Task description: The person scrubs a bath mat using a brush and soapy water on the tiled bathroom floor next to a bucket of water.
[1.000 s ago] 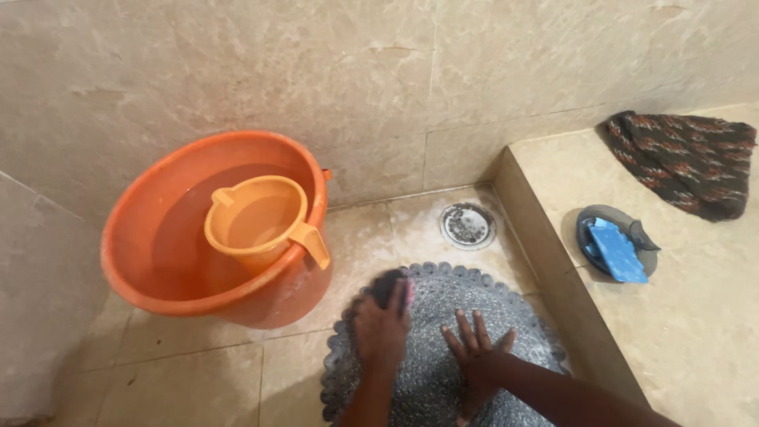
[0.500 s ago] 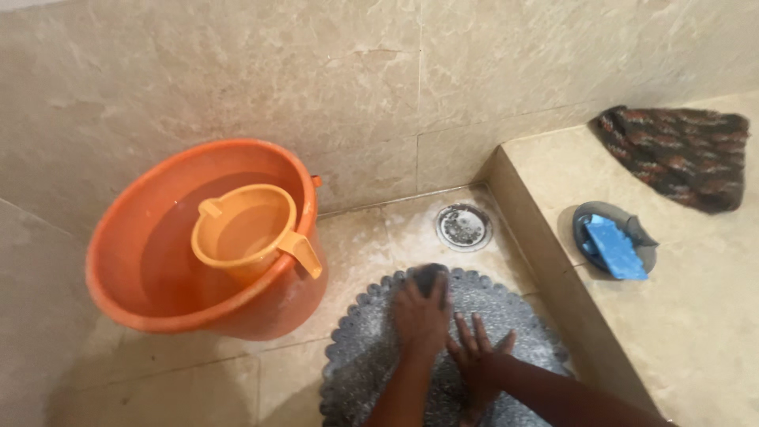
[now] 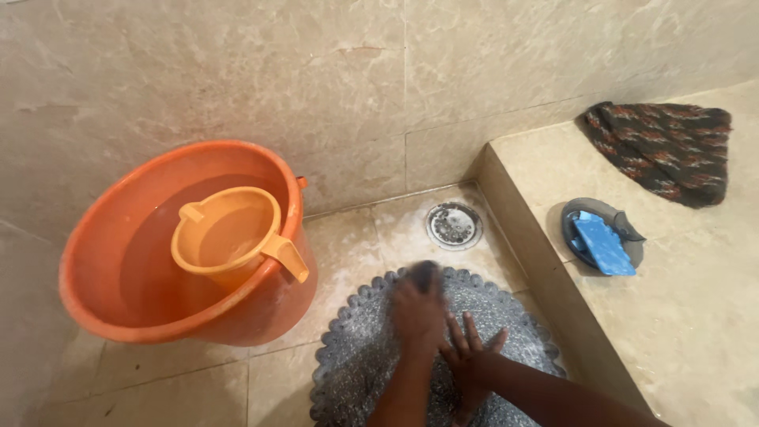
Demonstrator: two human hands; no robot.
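Far left, an orange bucket [image 3: 118, 261] on the tiled floor [image 3: 182, 387], part full of water, with a lighter orange jug [image 3: 225, 236] afloat inside, handle hooked toward the rim. Right of that, a round grey mat [image 3: 364, 356] with a scalloped edge, flat on the floor and flecked white with what looks like suds. On its far edge, the left hand [image 3: 417, 310], fingers curled down over a dark scrubber [image 3: 425, 274], probably a brush or sponge, though blurred beyond telling. Just beside it, the right hand [image 3: 468, 357], fingers spread wide and pressed flat on the mat, gripping nothing. Likely soft and floppy, that mat, heavy with water and slick with soap, so best taken by the scalloped rim with both hands rather than pinched mid-surface. Beyond, a round metal drain [image 3: 454, 224] by the wall. Further right, a raised tiled ledge [image 3: 696, 316] with a grey soap dish [image 3: 624, 227] carrying a blue bar [image 3: 602, 243], and a dark patterned cloth [image 3: 662, 150] bunched near the wall.
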